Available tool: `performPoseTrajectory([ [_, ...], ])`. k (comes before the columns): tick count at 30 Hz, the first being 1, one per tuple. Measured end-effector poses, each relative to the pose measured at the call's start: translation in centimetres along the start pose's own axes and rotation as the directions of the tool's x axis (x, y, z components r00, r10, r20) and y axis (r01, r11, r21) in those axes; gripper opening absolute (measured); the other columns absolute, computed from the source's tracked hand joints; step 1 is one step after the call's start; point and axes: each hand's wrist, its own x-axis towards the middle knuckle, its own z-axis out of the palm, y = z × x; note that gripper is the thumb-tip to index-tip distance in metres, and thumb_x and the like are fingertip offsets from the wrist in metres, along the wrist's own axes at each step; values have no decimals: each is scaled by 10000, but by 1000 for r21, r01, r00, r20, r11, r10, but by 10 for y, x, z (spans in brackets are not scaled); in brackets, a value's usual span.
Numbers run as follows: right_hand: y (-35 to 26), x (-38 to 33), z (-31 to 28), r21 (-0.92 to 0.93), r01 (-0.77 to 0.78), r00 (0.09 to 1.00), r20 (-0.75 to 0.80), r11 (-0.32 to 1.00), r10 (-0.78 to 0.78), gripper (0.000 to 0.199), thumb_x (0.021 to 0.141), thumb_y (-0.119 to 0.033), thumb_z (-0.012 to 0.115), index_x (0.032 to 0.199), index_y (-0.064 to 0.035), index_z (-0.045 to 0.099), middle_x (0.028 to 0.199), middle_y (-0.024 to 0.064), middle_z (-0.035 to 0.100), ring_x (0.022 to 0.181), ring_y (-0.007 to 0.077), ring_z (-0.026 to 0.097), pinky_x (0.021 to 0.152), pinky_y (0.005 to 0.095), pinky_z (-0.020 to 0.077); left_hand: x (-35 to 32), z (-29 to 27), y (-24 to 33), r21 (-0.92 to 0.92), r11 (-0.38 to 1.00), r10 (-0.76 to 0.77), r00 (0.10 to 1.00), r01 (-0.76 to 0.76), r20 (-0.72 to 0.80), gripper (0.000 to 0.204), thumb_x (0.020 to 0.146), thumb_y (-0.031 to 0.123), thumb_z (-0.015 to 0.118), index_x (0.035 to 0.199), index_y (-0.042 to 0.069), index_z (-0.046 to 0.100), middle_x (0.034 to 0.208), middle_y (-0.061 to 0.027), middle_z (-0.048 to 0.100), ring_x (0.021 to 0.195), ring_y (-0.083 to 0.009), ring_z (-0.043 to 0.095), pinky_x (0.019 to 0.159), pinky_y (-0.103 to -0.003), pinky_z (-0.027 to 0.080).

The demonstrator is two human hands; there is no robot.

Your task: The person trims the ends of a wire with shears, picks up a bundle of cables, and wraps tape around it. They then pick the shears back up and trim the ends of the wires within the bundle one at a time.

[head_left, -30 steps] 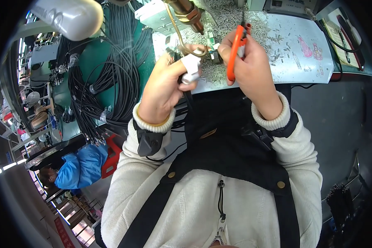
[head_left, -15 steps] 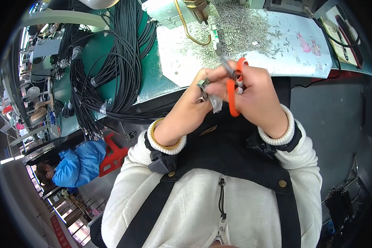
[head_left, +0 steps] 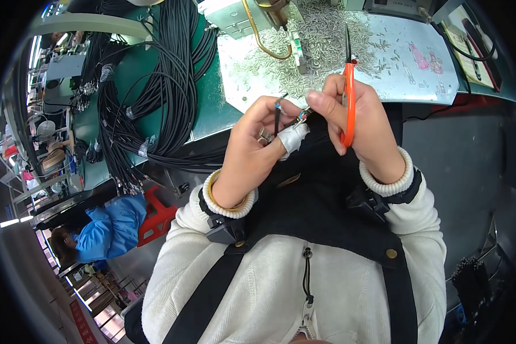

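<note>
My left hand (head_left: 247, 146) is closed around a thin black cable (head_left: 277, 117) whose bared end fans into small coloured wires (head_left: 302, 116). A metal connector piece (head_left: 264, 136) sits between its curled fingers. White tape (head_left: 293, 139) wraps the left thumb. The scissors (head_left: 350, 103), orange-handled, hang in my right hand (head_left: 368, 123), their dark blades pointing away from me over the bench. My right thumb and forefinger reach to the wire end and pinch close beside it; exactly what they grip is too small to tell.
Beyond my hands, a white sheet (head_left: 246, 74) carries a heap of small metal pieces (head_left: 332, 34) under a bench machine (head_left: 275, 12). Coiled black cables (head_left: 175, 86) cover the left of the green bench. A notebook (head_left: 473, 60) lies far right. A person in blue (head_left: 112, 226) sits left.
The scissors have swung from between my hands to upright in my right palm, blades pointing away. My hands have shifted slightly apart, and the cable's coloured wires now show between the fingertips.
</note>
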Motion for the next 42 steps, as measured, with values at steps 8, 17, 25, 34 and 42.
performPoseTrajectory([
  [8,11,2,12,323,-82,997,21,943,79,327,876,-264,492,624,-84,386,441,-41,304,281,50,290,283,174,238,0,5,-1,-67,985,144,967,-160,-208,205,740,-68,587,912,-16,489,881,-38,551,821,-78,526,705,-200,418],
  [17,7,-4,11,-120,-17,999,-52,993,10,284,866,-247,513,678,-40,463,517,15,492,320,62,374,307,167,274,0,4,2,30,989,150,954,-147,-261,193,727,-45,611,896,-8,524,804,-25,570,732,-65,532,648,-187,416],
  [25,10,-3,8,-101,27,992,126,995,-14,129,810,-151,578,767,-30,566,631,45,584,388,71,445,365,172,323,3,-1,-6,-163,984,26,963,-72,-270,199,741,-11,592,922,20,516,712,1,548,571,-35,459,491,-160,346],
  [34,4,-5,-12,-713,624,464,667,-319,-583,284,630,-84,641,910,-125,615,665,-25,562,488,77,489,410,195,312,0,-15,11,-496,803,-335,939,331,84,203,746,18,559,940,37,502,722,17,497,517,-19,384,402,-160,252],
  [42,21,1,-11,-745,653,405,493,-134,-770,295,588,-60,648,877,-82,594,619,-30,536,498,81,521,403,195,325,-2,-14,9,-573,736,-358,926,361,123,194,731,14,566,918,27,518,709,18,487,531,-26,393,422,-158,275],
])
